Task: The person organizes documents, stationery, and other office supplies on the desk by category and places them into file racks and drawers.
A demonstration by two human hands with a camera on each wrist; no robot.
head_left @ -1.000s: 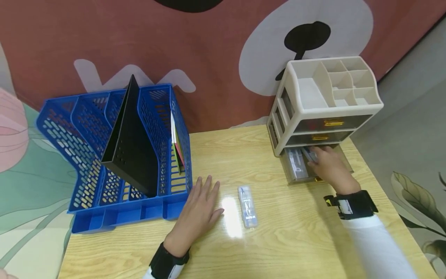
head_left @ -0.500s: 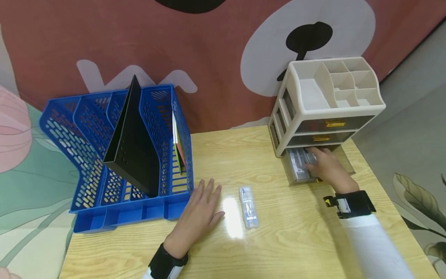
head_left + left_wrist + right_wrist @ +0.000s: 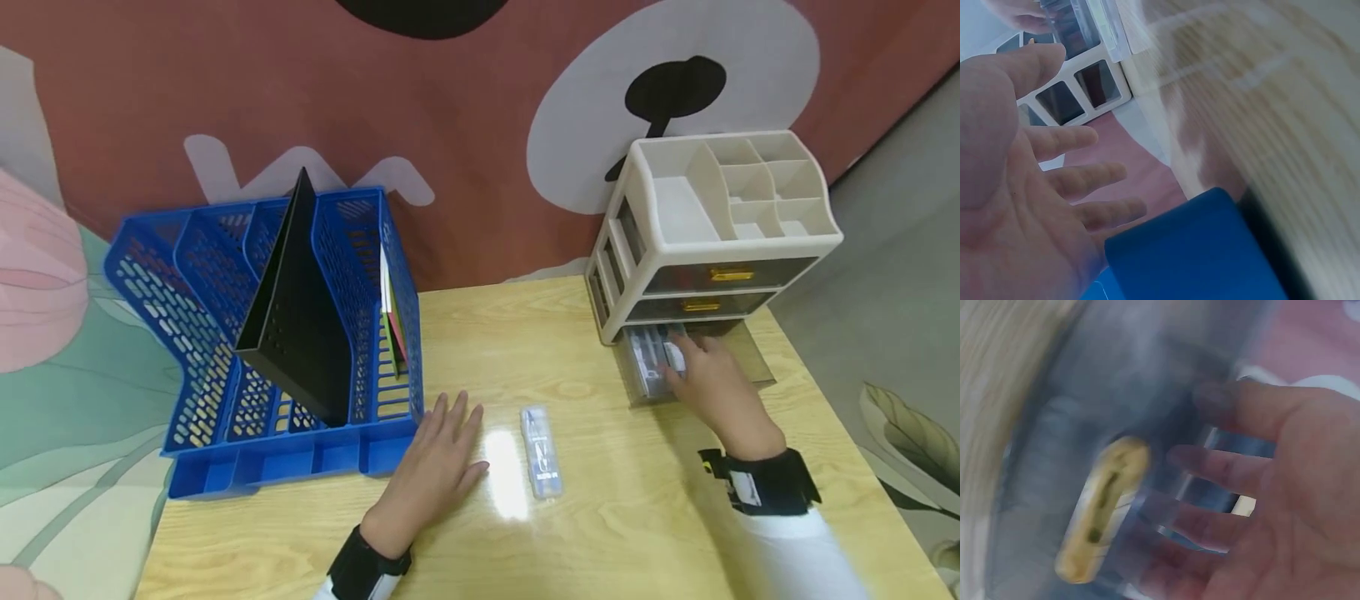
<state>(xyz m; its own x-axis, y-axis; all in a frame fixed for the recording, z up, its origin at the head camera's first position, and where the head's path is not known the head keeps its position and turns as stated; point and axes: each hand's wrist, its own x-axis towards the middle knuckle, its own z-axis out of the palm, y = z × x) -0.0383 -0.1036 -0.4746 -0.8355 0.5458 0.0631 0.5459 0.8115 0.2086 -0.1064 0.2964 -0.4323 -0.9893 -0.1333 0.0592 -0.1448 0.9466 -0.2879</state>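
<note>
My left hand (image 3: 431,479) lies flat on the table beside the front right corner of a blue file rack (image 3: 300,454), fingers spread and holding nothing. Over the pulled-out bottom drawer (image 3: 750,358) of a white desktop organizer (image 3: 637,250) is my right hand (image 3: 720,396). Its fingers reach in, thumb and forefinger beside a small clear plastic case (image 3: 675,357). Another clear case (image 3: 647,358) lies at the drawer's left. In the right wrist view, the fingers extend behind the see-through drawer front and its gold handle (image 3: 1104,512). A narrow clear plastic case (image 3: 542,454) lies between the hands.
A black folder (image 3: 307,333) leans in the blue rack. Thin colored booklets (image 3: 393,325) stand in its right compartment. The organizer's two upper drawers (image 3: 727,275) are closed, with open compartments (image 3: 776,183) on top. A printed cloth (image 3: 480,167) hangs behind the table.
The clear case at my right hand, earlier tilted between the fingers, now lies down in the drawer. My right wrist has drawn back slightly toward me. The left hand stays put.
</note>
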